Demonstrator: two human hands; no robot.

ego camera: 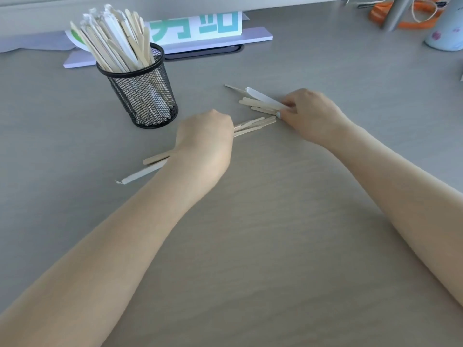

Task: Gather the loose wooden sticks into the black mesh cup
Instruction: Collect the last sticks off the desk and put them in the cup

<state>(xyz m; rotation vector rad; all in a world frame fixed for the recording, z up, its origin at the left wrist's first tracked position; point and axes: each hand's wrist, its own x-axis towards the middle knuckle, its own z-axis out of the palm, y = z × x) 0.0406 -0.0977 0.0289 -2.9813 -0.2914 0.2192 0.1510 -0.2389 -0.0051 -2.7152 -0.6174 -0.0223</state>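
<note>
Both bare forearms are stretched forward from the lower corners of the view. The left hand [204, 141] is held knuckles up and curled into a fist, closed around a bundle of sticks [253, 125]. The right hand [308, 113] is laid palm down, its fingers [285, 108] pinched together on another cluster of sticks.

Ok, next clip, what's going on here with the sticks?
A person is collecting wooden sticks off a grey desk. The left hand is closed around a bundle of sticks that pokes out both sides of the fist. The right hand is pinching at a small loose pile, some sticks paper-wrapped, still lying on the desk. The black mesh cup stands behind the left hand, already crowded with sticks. Nothing is being put in at this instant.
</note>
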